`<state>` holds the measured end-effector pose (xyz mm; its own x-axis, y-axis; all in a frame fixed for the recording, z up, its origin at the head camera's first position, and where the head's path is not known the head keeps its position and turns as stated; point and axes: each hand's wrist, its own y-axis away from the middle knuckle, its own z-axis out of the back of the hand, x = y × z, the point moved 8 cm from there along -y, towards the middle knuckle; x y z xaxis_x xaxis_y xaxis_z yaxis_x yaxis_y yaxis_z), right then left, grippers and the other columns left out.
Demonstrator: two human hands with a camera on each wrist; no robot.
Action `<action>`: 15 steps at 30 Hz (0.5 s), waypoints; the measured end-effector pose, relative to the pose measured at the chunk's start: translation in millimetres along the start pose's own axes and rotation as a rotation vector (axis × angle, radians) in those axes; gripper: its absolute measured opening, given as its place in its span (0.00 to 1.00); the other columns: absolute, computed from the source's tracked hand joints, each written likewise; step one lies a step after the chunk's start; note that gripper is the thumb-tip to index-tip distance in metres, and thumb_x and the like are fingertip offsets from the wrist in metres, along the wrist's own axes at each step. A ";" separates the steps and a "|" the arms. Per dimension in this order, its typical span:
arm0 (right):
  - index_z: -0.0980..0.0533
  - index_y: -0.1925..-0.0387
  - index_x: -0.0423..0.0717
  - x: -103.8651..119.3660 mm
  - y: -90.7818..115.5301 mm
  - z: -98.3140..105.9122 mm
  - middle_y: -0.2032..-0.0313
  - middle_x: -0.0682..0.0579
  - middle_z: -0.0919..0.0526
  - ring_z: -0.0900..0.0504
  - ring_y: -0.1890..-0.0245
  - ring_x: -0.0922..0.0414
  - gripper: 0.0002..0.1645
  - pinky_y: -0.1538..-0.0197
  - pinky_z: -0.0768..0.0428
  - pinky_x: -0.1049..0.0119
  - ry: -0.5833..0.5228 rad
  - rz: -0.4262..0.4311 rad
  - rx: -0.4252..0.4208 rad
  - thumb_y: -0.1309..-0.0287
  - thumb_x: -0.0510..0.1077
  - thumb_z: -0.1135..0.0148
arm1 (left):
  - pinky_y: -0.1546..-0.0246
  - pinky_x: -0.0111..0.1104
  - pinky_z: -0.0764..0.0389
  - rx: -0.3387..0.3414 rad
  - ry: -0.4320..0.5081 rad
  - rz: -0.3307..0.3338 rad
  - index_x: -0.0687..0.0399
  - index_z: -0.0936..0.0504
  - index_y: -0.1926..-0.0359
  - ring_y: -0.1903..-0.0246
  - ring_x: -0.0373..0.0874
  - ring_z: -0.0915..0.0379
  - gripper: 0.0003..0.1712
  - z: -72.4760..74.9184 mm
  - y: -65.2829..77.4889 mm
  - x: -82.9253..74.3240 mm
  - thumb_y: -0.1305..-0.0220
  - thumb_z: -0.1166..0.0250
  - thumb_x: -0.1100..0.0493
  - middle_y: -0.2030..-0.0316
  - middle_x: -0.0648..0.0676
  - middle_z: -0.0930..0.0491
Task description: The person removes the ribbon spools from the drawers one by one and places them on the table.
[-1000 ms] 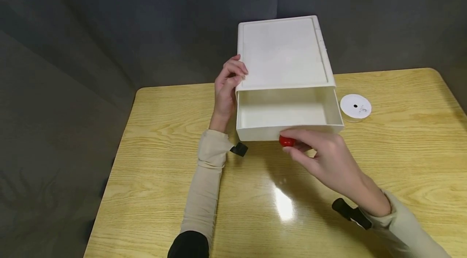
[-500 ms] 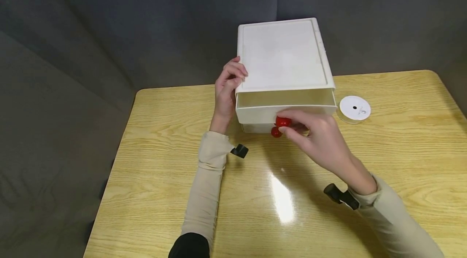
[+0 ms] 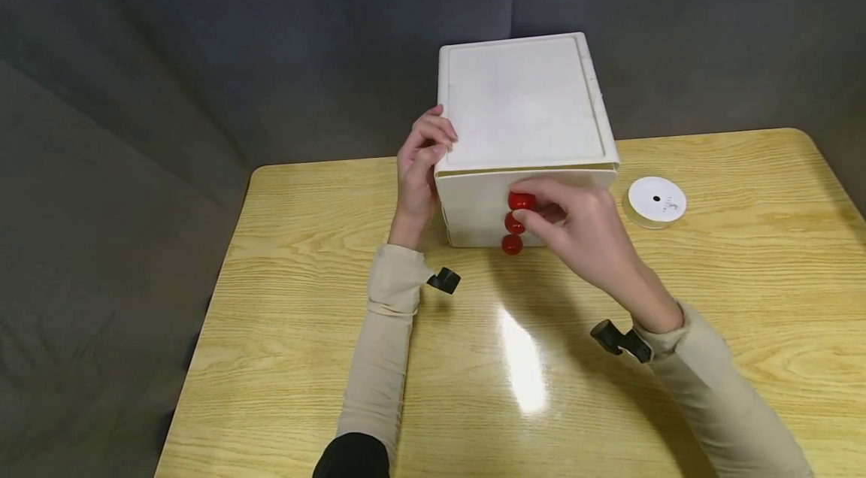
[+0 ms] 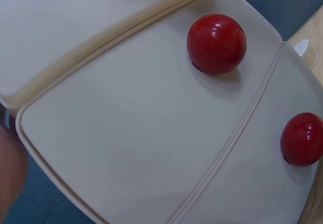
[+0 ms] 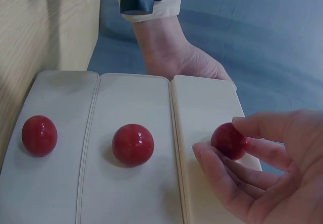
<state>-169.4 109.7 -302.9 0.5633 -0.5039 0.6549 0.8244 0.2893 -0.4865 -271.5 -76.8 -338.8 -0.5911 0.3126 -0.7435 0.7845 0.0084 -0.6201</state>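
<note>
A white plastic drawer unit [image 3: 524, 102] stands at the table's back edge, with three drawer fronts one above another. Each front bears a round red knob. With thumb and fingers, my right hand [image 3: 582, 226] pinches the top drawer's knob [image 5: 229, 141]. That top drawer [image 3: 467, 192] is nearly pushed in; a thin gap shows along its upper edge. The middle knob [image 5: 132, 145] and bottom knob [image 3: 512, 244] are untouched, their drawers flush. My left hand [image 3: 421, 170] grips the unit's left side, its fingertips bent over the top edge.
A white spool [image 3: 655, 201] lies on the wooden table [image 3: 291, 297] to the right of the drawer unit. Dark cloth [image 3: 304, 34] hangs behind the table. Each sleeve carries a small black camera mount near the wrist.
My right hand has moved away from me, pushing the top drawer from well out to almost closed. The lower knobs have come into sight. The left hand has stayed at the unit's side.
</note>
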 end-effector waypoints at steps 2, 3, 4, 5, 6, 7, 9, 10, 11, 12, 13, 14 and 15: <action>0.14 0.54 0.36 -1.2 -1.6 0.3 0.66 0.47 0.10 0.13 0.72 0.55 0.14 0.65 0.23 0.85 0.003 -0.005 -0.004 0.44 0.28 0.30 | 0.26 0.43 0.42 -0.004 0.002 0.013 0.43 0.23 0.71 0.39 0.48 0.34 0.11 -0.1 0.6 0.4 0.44 0.50 0.62 0.65 0.45 0.23; 0.14 0.55 0.36 -1.8 -2.3 0.5 0.66 0.47 0.10 0.13 0.72 0.55 0.14 0.65 0.23 0.85 0.005 -0.006 -0.007 0.44 0.28 0.30 | 0.26 0.43 0.42 -0.006 0.002 0.017 0.43 0.23 0.71 0.38 0.48 0.35 0.11 -0.1 0.7 0.5 0.44 0.50 0.61 0.65 0.45 0.23; 0.14 0.55 0.37 -2.3 -2.9 0.7 0.66 0.47 0.10 0.13 0.72 0.55 0.14 0.65 0.23 0.85 0.007 -0.008 -0.009 0.44 0.28 0.30 | 0.26 0.43 0.42 -0.008 0.001 0.022 0.42 0.23 0.71 0.38 0.48 0.35 0.11 -0.1 0.9 0.7 0.44 0.50 0.61 0.65 0.45 0.23; 0.14 0.55 0.37 -2.8 -3.4 0.8 0.66 0.47 0.10 0.13 0.72 0.55 0.14 0.65 0.23 0.85 0.009 -0.010 -0.010 0.44 0.28 0.30 | 0.26 0.42 0.42 -0.009 0.001 0.026 0.42 0.23 0.71 0.38 0.48 0.35 0.11 0.0 1.0 0.9 0.44 0.50 0.61 0.65 0.45 0.23; 0.14 0.55 0.36 -3.3 -3.8 0.8 0.66 0.47 0.10 0.13 0.72 0.55 0.14 0.65 0.23 0.84 0.011 -0.012 -0.010 0.44 0.28 0.30 | 0.26 0.42 0.42 -0.009 0.002 0.029 0.42 0.23 0.71 0.38 0.48 0.35 0.11 0.0 1.2 0.9 0.44 0.50 0.61 0.65 0.45 0.23; 0.14 0.55 0.37 -3.8 -4.3 0.9 0.66 0.47 0.10 0.13 0.72 0.55 0.14 0.65 0.23 0.84 0.014 -0.014 -0.010 0.44 0.28 0.30 | 0.26 0.42 0.42 -0.010 0.004 0.030 0.42 0.23 0.71 0.37 0.48 0.35 0.11 0.0 1.3 1.0 0.44 0.50 0.61 0.65 0.45 0.24; 0.14 0.55 0.37 -4.7 -5.2 0.9 0.66 0.47 0.10 0.14 0.72 0.55 0.14 0.65 0.22 0.82 0.019 -0.019 -0.009 0.44 0.28 0.30 | 0.26 0.42 0.42 -0.009 0.007 0.031 0.42 0.23 0.71 0.37 0.48 0.36 0.11 -0.2 1.6 1.0 0.44 0.50 0.61 0.65 0.45 0.23; 0.14 0.55 0.37 -5.1 -5.5 1.0 0.67 0.47 0.10 0.14 0.72 0.55 0.14 0.65 0.22 0.82 0.019 -0.023 -0.007 0.44 0.28 0.30 | 0.26 0.42 0.42 -0.009 0.010 0.031 0.42 0.22 0.71 0.37 0.48 0.36 0.11 -0.2 1.7 1.0 0.44 0.50 0.61 0.65 0.45 0.23; 0.14 0.55 0.37 -5.4 -6.0 1.0 0.67 0.47 0.10 0.14 0.72 0.55 0.14 0.65 0.22 0.81 0.021 -0.025 -0.006 0.44 0.28 0.30 | 0.26 0.42 0.42 -0.009 0.011 0.030 0.41 0.22 0.71 0.37 0.48 0.36 0.11 -0.3 1.8 1.1 0.44 0.50 0.61 0.65 0.45 0.23; 0.14 0.55 0.37 -5.6 -6.3 1.1 0.67 0.47 0.10 0.14 0.72 0.56 0.14 0.65 0.22 0.81 0.021 -0.027 -0.005 0.44 0.28 0.30 | 0.26 0.43 0.42 -0.009 0.013 0.030 0.41 0.22 0.71 0.37 0.48 0.36 0.11 -0.3 1.8 1.2 0.44 0.50 0.61 0.65 0.45 0.23; 0.14 0.55 0.38 -5.8 -6.7 1.2 0.67 0.47 0.10 0.14 0.73 0.56 0.14 0.65 0.22 0.81 0.020 -0.029 -0.003 0.44 0.28 0.30 | 0.26 0.43 0.43 -0.009 0.013 0.030 0.41 0.22 0.71 0.37 0.47 0.36 0.11 -0.2 1.8 1.2 0.44 0.50 0.61 0.64 0.44 0.23; 0.14 0.55 0.38 -5.9 -7.0 1.2 0.67 0.47 0.10 0.14 0.73 0.56 0.14 0.65 0.22 0.81 0.018 -0.031 -0.002 0.44 0.28 0.30 | 0.26 0.43 0.42 -0.009 0.012 0.030 0.41 0.22 0.71 0.37 0.47 0.36 0.11 -0.1 1.8 1.2 0.44 0.50 0.61 0.64 0.44 0.23; 0.13 0.55 0.38 -6.0 -7.3 1.3 0.67 0.47 0.10 0.14 0.73 0.56 0.14 0.65 0.22 0.82 0.016 -0.032 -0.003 0.44 0.28 0.31 | 0.26 0.43 0.43 -0.009 0.012 0.030 0.41 0.22 0.71 0.37 0.47 0.36 0.11 0.0 1.8 1.2 0.44 0.50 0.61 0.64 0.44 0.23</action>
<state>-178.8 111.6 -302.6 0.5354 -0.5257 0.6611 0.8420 0.2706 -0.4667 -270.8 -76.4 -340.8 -0.5648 0.3245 -0.7588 0.8037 0.0074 -0.5950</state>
